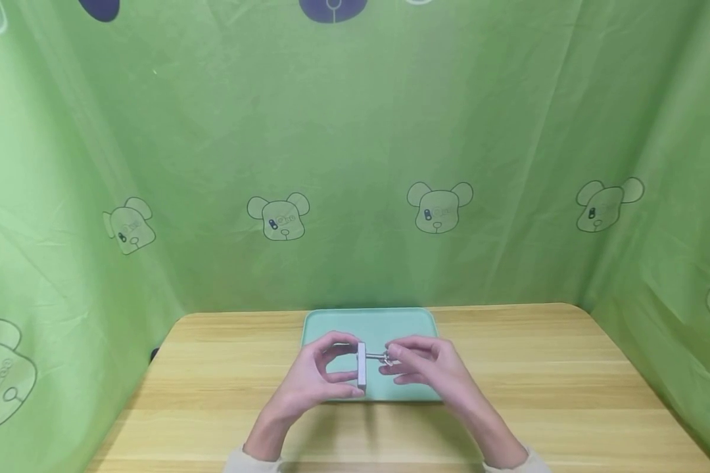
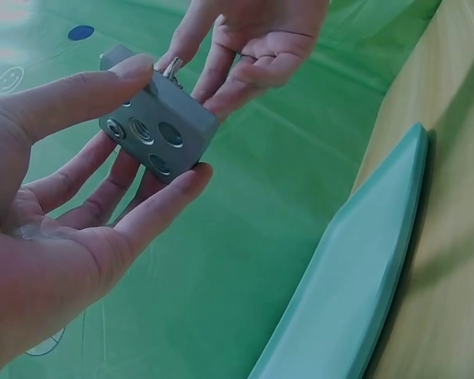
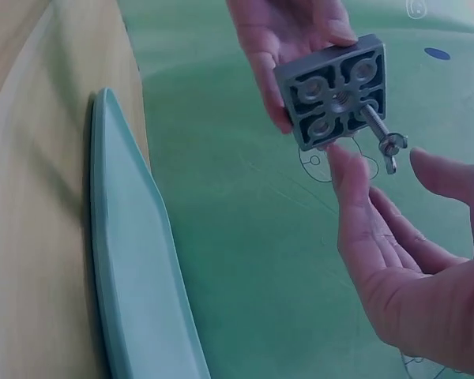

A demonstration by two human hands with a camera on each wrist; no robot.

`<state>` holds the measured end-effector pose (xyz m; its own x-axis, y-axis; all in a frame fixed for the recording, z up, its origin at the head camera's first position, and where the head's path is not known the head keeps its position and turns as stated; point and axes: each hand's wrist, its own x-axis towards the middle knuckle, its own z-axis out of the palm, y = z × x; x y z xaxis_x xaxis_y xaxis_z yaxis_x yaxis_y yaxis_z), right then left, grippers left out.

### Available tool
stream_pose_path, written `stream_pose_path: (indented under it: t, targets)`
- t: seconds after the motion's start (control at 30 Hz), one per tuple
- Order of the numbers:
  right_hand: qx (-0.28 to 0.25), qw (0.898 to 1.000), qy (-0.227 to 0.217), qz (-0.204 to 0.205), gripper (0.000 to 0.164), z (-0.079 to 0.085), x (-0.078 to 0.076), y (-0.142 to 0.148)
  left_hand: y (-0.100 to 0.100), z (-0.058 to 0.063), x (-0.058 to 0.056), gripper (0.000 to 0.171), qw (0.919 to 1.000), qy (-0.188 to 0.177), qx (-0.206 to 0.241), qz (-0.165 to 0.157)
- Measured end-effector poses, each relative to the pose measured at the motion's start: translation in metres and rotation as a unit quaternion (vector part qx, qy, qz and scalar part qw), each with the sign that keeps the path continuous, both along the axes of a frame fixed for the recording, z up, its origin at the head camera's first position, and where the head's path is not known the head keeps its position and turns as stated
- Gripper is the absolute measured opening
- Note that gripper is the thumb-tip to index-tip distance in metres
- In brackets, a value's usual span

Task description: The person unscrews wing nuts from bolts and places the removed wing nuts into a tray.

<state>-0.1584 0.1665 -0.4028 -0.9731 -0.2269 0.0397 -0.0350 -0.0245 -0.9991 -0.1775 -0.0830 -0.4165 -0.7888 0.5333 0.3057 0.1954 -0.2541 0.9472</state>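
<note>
My left hand [image 1: 307, 381] holds a grey square metal block [image 1: 361, 368] by its edges, thumb on one side and fingertips on the other. Several round holes run through the block, as the left wrist view shows. From its ribbed face a wing bolt [image 3: 393, 144] sticks out of one corner hole towards my right hand [image 1: 434, 368]. The right thumb and fingers are spread around the bolt's winged head, with a gap beside the thumb in the right wrist view. Both hands hover over a mint-green tray [image 1: 367, 322].
The tray lies on a light wooden table [image 1: 231, 355], near its back edge. A green curtain [image 1: 355, 131] printed with bear heads encloses the back and both sides of the table.
</note>
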Motion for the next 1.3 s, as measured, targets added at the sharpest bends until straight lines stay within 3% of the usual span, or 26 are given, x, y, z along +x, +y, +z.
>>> stream_pose_path:
  t: [0.2,0.5,0.77,0.93,1.0,1.07,1.1,1.2,1.3]
  targets:
    - [-0.017,0.999,-0.044,0.013,0.038,-0.001,0.0,0.0,0.002,-0.001,-0.001,0.064,0.9996,0.019,-0.022,0.008]
    - [-0.023,0.999,-0.023,0.032,0.038,-0.002,0.0,-0.005,-0.003,-0.001,0.001,0.064,0.9987,0.026,-0.041,0.019]
    - [0.016,0.998,0.059,-0.004,0.029,0.002,0.005,-0.005,-0.001,0.0,0.001,0.063,0.9996,-0.012,-0.025,0.01]
    - [0.051,0.986,0.157,-0.031,0.018,0.002,0.009,-0.009,-0.003,-0.001,0.001,0.062,0.9997,-0.021,-0.009,0.0]
    - [0.07,0.973,0.219,-0.039,0.014,0.001,0.01,-0.01,-0.003,-0.001,0.001,0.062,0.9997,-0.025,-0.006,-0.003]
    - [0.086,0.953,0.288,-0.043,0.015,0.0,0.009,-0.011,-0.004,-0.001,0.0,0.063,0.9996,-0.027,-0.008,-0.003]
    - [0.094,0.939,0.327,-0.046,0.016,-0.001,0.009,-0.011,-0.004,-0.001,0.0,0.063,0.9996,-0.028,-0.009,-0.003]
    - [0.118,0.885,0.447,-0.055,0.024,-0.002,0.005,-0.01,-0.004,-0.002,-0.001,0.063,0.9995,-0.03,-0.004,-0.008]
    - [0.13,0.836,0.529,-0.063,0.032,-0.004,0.0,-0.01,-0.005,-0.002,-0.001,0.063,0.9994,-0.031,0.006,-0.013]
